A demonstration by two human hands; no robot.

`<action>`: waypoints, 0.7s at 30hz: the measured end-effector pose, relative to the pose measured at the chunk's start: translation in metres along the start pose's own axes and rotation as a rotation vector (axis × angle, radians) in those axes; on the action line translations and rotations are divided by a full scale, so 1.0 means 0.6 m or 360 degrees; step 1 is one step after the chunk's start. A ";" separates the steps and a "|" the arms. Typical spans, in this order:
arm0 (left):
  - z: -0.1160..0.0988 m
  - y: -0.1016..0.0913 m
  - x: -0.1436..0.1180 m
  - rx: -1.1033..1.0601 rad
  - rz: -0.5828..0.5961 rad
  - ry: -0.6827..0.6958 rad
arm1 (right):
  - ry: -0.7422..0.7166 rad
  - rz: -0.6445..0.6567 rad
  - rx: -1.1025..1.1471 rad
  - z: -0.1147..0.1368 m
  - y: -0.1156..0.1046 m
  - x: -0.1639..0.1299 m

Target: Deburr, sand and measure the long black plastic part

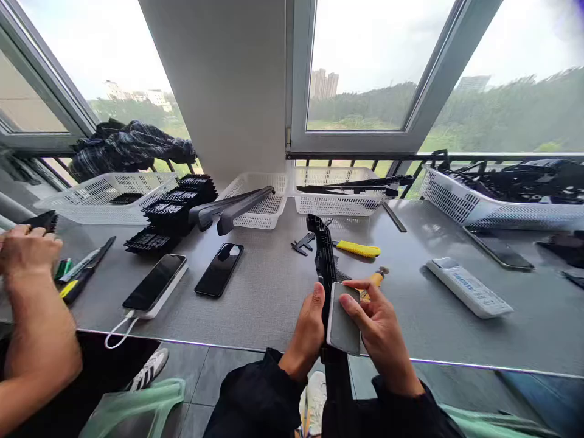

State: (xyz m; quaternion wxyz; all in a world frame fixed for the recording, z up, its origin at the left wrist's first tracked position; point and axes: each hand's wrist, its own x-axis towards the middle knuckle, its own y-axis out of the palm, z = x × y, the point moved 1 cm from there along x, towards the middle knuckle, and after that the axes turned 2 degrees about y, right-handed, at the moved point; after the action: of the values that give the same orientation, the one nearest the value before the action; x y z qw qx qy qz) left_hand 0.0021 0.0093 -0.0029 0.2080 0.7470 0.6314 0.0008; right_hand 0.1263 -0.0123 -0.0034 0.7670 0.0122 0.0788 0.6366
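"What are the hands doing in the head view?"

"The left hand (pixel 306 331) is wrapped around a long black plastic part (pixel 325 255), which reaches from above the lap across the near edge of the counter (pixel 255 322). The right hand (pixel 381 331) pinches a flat grey block (pixel 344 322) between thumb and fingers, over the part; I can't tell whether block and part touch."

"And nearby?"

"A caliper (pixel 302 245) lies left of the part's upper end, a yellow utility knife (pixel 358 249) to its right."

"Farther left?"

"A black smartphone (pixel 219 271), then a co-worker's hand (pixel 31 249) at the edge."
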 end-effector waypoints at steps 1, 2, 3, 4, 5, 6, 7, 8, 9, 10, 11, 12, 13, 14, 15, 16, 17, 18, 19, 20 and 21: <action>0.002 -0.002 0.001 -0.0004 -0.0027 0.0005 | 0.0010 0.0005 0.0002 0.000 -0.001 0.000; 0.005 -0.003 0.003 -0.0009 -0.0050 0.0007 | 0.0019 0.0004 0.0003 0.000 -0.001 0.000; 0.007 -0.005 0.004 -0.0013 -0.0068 0.0007 | 0.0027 -0.0005 0.0003 0.001 -0.001 0.000; 0.010 -0.006 0.005 -0.0017 -0.0080 0.0005 | 0.0033 -0.0022 0.0004 0.001 0.000 0.000; 0.012 -0.008 0.006 -0.0027 -0.0090 -0.0003 | 0.0034 -0.0049 -0.0002 0.001 0.001 0.000; 0.014 -0.009 0.007 -0.0033 -0.0093 -0.0012 | 0.0036 -0.0080 -0.0002 0.001 0.003 0.000; 0.015 -0.010 0.008 -0.0030 -0.0086 -0.0019 | 0.0044 -0.0114 0.0003 0.001 0.005 0.000; 0.015 -0.010 0.008 -0.0021 -0.0073 -0.0021 | 0.0057 -0.0151 0.0010 0.002 0.007 0.001; 0.014 -0.010 0.008 -0.0007 -0.0052 -0.0014 | 0.0064 -0.0204 0.0015 0.004 0.007 0.001; 0.012 -0.009 0.008 0.0014 -0.0020 0.0002 | 0.0050 -0.0296 0.0014 0.006 0.007 0.002; 0.009 -0.008 0.007 0.0042 0.0020 0.0030 | 0.0006 -0.0430 0.0009 0.009 0.005 0.003; 0.006 -0.006 0.005 0.0076 0.0071 0.0061 | -0.0072 -0.0602 -0.0003 0.013 0.002 0.002; 0.002 -0.004 0.004 0.0112 0.0125 0.0092 | -0.0186 -0.0804 -0.0022 0.017 0.000 0.001; -0.001 -0.002 0.002 0.0150 0.0177 0.0123 | -0.0332 -0.1009 -0.0039 0.021 -0.002 -0.002; -0.004 0.000 0.001 0.0190 0.0217 0.0154 | -0.0496 -0.1180 -0.0055 0.024 -0.003 -0.007; -0.006 0.001 0.000 0.0228 0.0235 0.0180 | -0.0659 -0.1296 -0.0075 0.026 -0.001 -0.012; -0.008 0.002 -0.002 0.0257 0.0230 0.0199 | -0.0803 -0.1351 -0.0105 0.025 0.002 -0.017; -0.009 0.002 -0.003 0.0277 0.0207 0.0211 | -0.0915 -0.1337 -0.0144 0.023 0.007 -0.022; -0.009 0.002 -0.003 0.0287 0.0168 0.0216 | -0.0978 -0.1271 -0.0202 0.019 0.013 -0.027; -0.008 0.001 -0.004 0.0285 0.0124 0.0210 | -0.0998 -0.1160 -0.0268 0.014 0.019 -0.030; -0.007 -0.001 -0.004 0.0268 0.0080 0.0196 | -0.0992 -0.1015 -0.0335 0.008 0.025 -0.032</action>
State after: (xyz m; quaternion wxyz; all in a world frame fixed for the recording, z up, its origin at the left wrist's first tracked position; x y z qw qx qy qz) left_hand 0.0000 0.0083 0.0014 0.1052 0.7761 0.6218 -0.0013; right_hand 0.1090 -0.0277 0.0053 0.9089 0.1003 -0.2209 0.3392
